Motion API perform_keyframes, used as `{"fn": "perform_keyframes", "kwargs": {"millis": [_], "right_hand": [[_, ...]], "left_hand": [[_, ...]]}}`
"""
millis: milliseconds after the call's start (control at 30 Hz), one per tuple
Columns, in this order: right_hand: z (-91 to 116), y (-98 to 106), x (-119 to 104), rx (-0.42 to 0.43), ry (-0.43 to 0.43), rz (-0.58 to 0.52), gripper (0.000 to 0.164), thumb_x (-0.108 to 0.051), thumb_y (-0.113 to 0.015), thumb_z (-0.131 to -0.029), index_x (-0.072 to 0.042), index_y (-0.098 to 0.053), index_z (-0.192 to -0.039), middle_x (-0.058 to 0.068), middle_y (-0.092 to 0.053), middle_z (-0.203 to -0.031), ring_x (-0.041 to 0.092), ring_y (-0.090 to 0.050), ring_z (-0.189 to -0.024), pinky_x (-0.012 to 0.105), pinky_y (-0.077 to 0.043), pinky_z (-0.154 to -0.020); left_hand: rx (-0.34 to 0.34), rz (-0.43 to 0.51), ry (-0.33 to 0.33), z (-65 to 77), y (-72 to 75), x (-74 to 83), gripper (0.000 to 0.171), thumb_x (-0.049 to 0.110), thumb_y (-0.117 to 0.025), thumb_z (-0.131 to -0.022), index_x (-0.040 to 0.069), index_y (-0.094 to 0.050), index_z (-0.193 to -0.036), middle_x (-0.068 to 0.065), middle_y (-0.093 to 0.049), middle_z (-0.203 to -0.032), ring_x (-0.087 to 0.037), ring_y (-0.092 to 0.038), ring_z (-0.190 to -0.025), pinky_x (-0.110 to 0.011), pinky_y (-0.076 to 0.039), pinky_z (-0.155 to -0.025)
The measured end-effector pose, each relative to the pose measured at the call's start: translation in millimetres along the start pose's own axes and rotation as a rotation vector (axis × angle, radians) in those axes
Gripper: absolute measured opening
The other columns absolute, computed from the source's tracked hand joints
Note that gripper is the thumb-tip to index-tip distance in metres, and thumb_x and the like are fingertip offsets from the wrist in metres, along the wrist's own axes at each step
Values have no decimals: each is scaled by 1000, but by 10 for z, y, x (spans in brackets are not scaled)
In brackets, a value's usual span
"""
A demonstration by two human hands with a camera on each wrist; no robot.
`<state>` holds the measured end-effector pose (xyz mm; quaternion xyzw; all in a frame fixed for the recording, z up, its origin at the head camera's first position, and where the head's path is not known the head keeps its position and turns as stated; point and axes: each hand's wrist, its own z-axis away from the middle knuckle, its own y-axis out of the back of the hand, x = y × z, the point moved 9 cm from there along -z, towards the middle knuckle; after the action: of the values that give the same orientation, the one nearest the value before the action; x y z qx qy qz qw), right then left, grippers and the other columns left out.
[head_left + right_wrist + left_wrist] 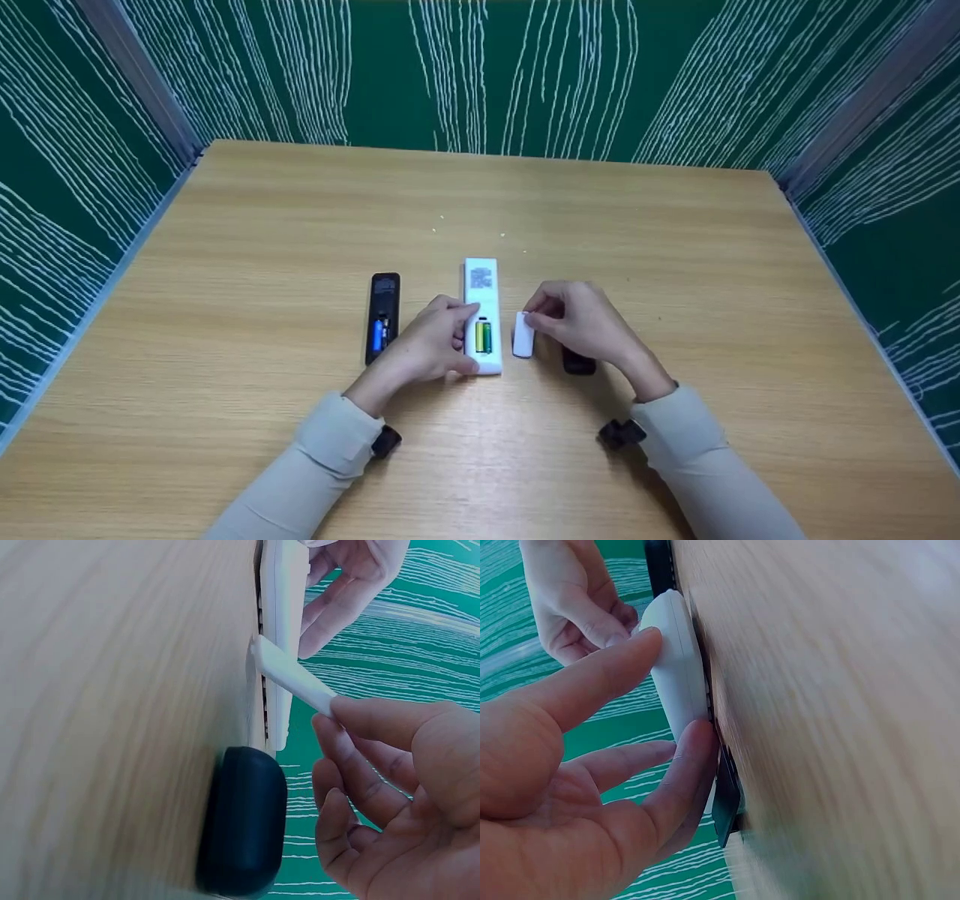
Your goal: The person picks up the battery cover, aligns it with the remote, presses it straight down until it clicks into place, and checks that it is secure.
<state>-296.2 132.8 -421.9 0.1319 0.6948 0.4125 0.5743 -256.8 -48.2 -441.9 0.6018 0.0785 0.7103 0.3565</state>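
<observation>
A white remote control (481, 294) lies face down on the table, two green-and-yellow batteries (484, 337) showing in its uncovered compartment. My left hand (427, 343) holds the remote from its left side, thumb at the near end and a finger higher up. In the left wrist view, the fingers straddle the remote's pale body (676, 664). Just right of it, my right hand (589, 321) pinches a small white battery cover (523, 339) between thumb and fingers. The right wrist view shows the cover (292, 675) tilted, its far end close to the tabletop.
Left of the white remote lies a black remote (385, 296) with its compartment exposed and a blue battery (377, 336) inside. A black rounded object (579, 363) lies partly hidden under my right hand. Small white specks dot the wooden table (480, 195); green patterned panels (517, 75) surround it.
</observation>
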Motion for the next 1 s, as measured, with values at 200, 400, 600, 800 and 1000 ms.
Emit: {"fn": "perform_keyframes", "kwargs": {"millis": [200,400,600,800,1000], "right_hand": [[12,70,-27,42,2,1,5,-14,-76,-99,-14,-80,-102,0,-76,-92,18,-65,-81,33,-55,-75],[-22,107,-84,56,18,-14,6,-16,-75,-100,-15,-80,-101,-2,-75,-90,17,-62,-79,30,-51,-72],[-102,113,-174,37,1,-29,7,-20,-74,-100,-17,-80,-102,-1,-75,-91,20,-60,-81,34,-49,-70],[-176,110,-269,9,-50,-59,7,-22,-73,-101,-19,-79,-102,1,-74,-95,24,-60,-86,36,-51,-69],[-246,84,-375,-1,-46,-94,6,-23,-73,-101,-19,-77,-99,2,-73,-94,24,-61,-88,37,-50,-70]], "left_hand": [[-6,-18,-6,-15,-10,5,96,-3,-88,-82,8,-39,-164,-11,-45,-151,-21,-57,-116,-32,-55,-100],[-13,-37,-13,-30,-21,7,96,-4,-88,-81,6,-40,-163,-12,-44,-153,-22,-58,-117,-32,-54,-102],[-23,-41,-24,-26,-31,22,96,-3,-88,-82,6,-38,-164,-12,-45,-151,-23,-58,-117,-32,-54,-102],[-28,-39,-32,-13,-28,23,96,-1,-88,-83,5,-37,-164,-12,-45,-150,-23,-59,-118,-33,-54,-103],[-27,-25,-32,10,4,17,95,-2,-87,-83,6,-37,-164,-12,-44,-152,-23,-61,-119,-32,-56,-103]]}}
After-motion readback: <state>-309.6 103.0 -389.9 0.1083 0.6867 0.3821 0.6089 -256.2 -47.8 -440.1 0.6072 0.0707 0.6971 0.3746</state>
